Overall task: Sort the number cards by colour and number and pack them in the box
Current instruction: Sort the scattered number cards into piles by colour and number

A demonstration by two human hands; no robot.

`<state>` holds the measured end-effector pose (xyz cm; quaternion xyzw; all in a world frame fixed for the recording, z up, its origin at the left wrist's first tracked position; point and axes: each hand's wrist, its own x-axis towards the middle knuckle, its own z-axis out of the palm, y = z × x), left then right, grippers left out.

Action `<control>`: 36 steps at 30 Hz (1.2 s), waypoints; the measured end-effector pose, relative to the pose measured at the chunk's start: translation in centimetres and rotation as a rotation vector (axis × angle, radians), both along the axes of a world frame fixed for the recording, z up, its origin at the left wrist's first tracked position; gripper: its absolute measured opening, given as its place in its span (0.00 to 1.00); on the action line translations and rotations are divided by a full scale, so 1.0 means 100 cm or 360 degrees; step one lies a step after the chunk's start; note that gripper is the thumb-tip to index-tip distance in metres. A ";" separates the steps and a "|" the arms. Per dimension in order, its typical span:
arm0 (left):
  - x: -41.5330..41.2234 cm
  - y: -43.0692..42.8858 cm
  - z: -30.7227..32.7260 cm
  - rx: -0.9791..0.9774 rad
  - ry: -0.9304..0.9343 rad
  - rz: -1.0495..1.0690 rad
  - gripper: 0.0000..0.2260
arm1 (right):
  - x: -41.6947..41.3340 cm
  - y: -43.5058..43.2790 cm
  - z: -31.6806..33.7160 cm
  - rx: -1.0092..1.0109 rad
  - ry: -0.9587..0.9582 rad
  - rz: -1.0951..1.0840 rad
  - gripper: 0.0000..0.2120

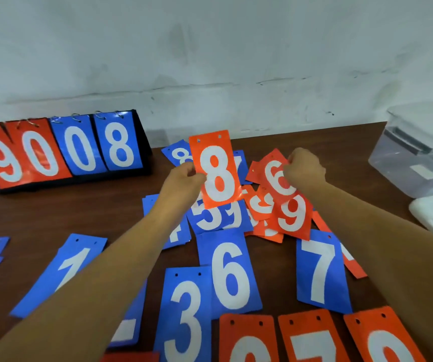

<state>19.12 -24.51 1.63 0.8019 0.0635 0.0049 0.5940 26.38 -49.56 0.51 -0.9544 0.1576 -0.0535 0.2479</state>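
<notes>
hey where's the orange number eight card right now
In the head view the orange 8 card is at centre, lifted above the card pile and held upright by the left hand, just left of the orange 6 card that the right hand grips.

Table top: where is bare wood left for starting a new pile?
Bare table lies between the scoreboard and the blue 1 card, and between the red 6 card and the plastic box. The centre and near edge are crowded with overlapping cards.
</notes>
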 end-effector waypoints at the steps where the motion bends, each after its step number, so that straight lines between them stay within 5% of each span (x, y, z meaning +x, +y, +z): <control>1: -0.005 0.002 0.002 -0.0020 0.0012 0.0020 0.07 | -0.004 -0.002 0.008 0.0190 -0.0113 0.0032 0.12; 7: -0.046 0.016 0.025 -0.0163 0.0033 0.0080 0.07 | -0.065 0.008 0.072 0.0939 -0.0480 0.0126 0.08; 11: -0.086 0.031 0.038 -0.0123 0.0017 0.0067 0.11 | -0.125 0.024 0.090 0.1276 -0.0328 0.0236 0.06; 15: -0.131 0.045 0.044 -0.0087 -0.0063 0.0094 0.27 | -0.182 0.039 0.091 0.1474 -0.0113 0.0347 0.06; 18: -0.166 0.051 0.041 -0.0055 -0.0055 0.0060 0.23 | -0.224 0.052 0.080 0.1537 0.0054 0.0448 0.04; 29: -0.234 0.067 0.013 -0.0222 0.0002 0.0382 0.27 | -0.316 0.072 0.015 0.0609 0.0539 0.0378 0.07; 36: -0.256 0.074 0.012 -0.0241 0.0064 0.0356 0.12 | -0.320 0.082 -0.002 -0.0106 0.0553 0.0417 0.17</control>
